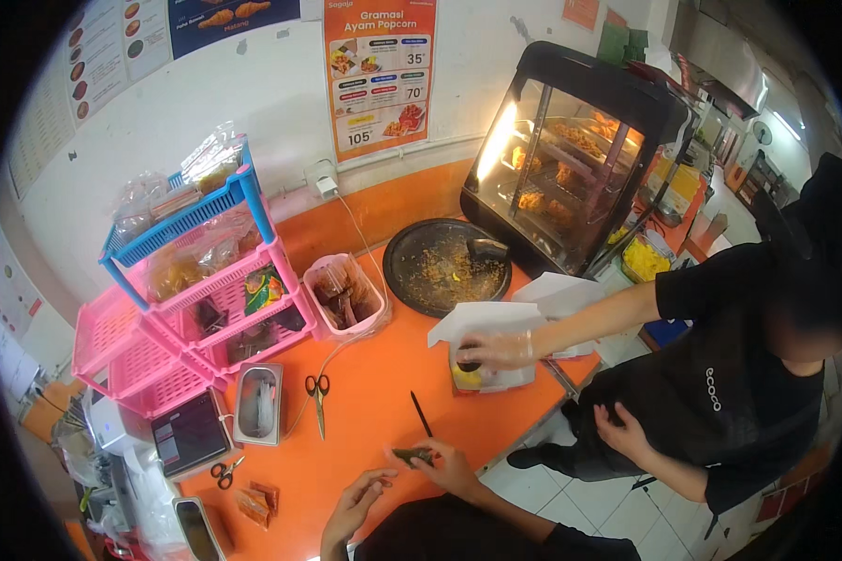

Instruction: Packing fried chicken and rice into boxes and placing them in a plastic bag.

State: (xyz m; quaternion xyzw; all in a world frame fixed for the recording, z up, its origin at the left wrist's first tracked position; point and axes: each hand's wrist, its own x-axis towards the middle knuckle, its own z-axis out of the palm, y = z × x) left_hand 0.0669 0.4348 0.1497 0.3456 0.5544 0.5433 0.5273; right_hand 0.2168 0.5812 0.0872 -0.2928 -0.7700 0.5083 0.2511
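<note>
Over the front edge of an orange table [351, 421], my right hand [452, 466] holds a small dark green item [414, 457], possibly a packet, between thumb and fingers. My left hand [361, 494] is beside it with fingers apart and nothing in them. A black pen or pencil [421, 414] lies just beyond my right hand. Farther back, scissors with black handles [319, 403] lie on the table, and a smaller pair [226, 472] rests at the left near small orange-red packets [254, 503].
A co-worker's hand [498, 349] reaches into an open white box [491, 319] at the right. Behind stand a round stone mortar [421, 245], a heated display case [561, 161] and a pink bin [375, 308]. Left are plastic racks [224, 301], a metal container [277, 393] and a tablet [191, 435].
</note>
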